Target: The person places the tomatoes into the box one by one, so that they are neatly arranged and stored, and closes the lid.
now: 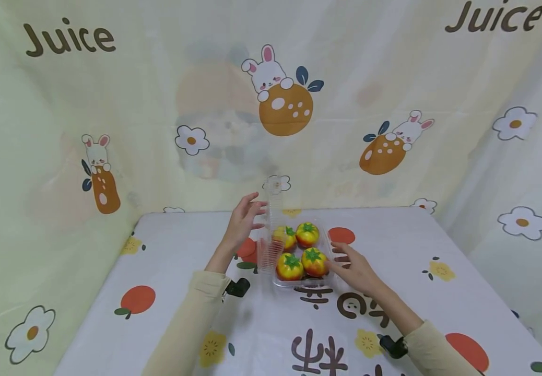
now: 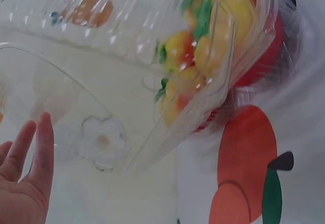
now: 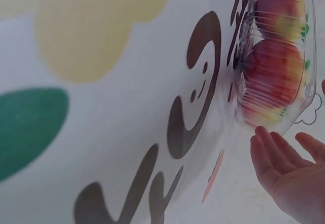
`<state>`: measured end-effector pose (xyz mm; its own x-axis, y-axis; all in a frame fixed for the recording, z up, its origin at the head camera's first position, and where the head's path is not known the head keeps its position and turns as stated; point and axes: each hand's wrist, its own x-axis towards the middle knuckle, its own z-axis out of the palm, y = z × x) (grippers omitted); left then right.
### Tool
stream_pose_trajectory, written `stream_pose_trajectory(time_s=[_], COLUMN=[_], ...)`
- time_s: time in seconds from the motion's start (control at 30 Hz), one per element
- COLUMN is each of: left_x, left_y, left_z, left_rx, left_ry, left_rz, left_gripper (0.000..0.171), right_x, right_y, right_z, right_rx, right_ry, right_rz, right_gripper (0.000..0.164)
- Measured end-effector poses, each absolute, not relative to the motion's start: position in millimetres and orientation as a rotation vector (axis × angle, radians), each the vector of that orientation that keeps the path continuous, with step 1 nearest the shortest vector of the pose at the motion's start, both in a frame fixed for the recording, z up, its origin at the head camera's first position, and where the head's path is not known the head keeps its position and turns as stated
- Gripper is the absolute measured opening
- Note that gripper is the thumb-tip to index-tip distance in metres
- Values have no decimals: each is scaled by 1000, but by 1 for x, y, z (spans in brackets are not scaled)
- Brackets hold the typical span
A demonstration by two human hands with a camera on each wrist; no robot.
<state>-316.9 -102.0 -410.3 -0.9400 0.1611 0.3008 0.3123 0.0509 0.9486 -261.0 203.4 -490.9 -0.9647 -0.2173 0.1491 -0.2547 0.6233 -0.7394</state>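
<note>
A clear plastic clamshell box (image 1: pixel 299 283) stands on the table with its ribbed lid (image 1: pixel 271 253) raised on the left side. Inside lie several yellow-and-red toy fruits (image 1: pixel 315 262) with green leafy tops, possibly persimmons. My left hand (image 1: pixel 243 220) is just left of the upright lid, fingers extended and spread; in the left wrist view those fingers (image 2: pixel 44 142) hold nothing. On the box's right side is my right hand (image 1: pixel 354 269), its fingers loosely extended near the wall. Whether the right fingertips (image 3: pixel 261 132) touch the plastic I cannot tell.
A white cloth printed with fruit, flowers and dark lettering covers the table (image 1: pixel 167 250). Behind it hangs a pale curtain (image 1: pixel 153 104) with rabbit prints, and another curtain side (image 1: pixel 525 172) borders the right. Both wrists carry small black cameras (image 1: pixel 238 288).
</note>
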Motion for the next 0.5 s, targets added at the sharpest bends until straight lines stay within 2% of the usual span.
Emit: stream_pose_trajectory(time_s=[0.5], left_x=[-316], left_y=[-78], left_z=[-419], left_rx=[-525], left_ry=[-2196], left_rz=[-2086], left_gripper=[48], right_x=[-260], right_y=[213], right_z=[-493], right_rx=[340], right_ry=[-2773], right_rz=[1306], right_gripper=[53])
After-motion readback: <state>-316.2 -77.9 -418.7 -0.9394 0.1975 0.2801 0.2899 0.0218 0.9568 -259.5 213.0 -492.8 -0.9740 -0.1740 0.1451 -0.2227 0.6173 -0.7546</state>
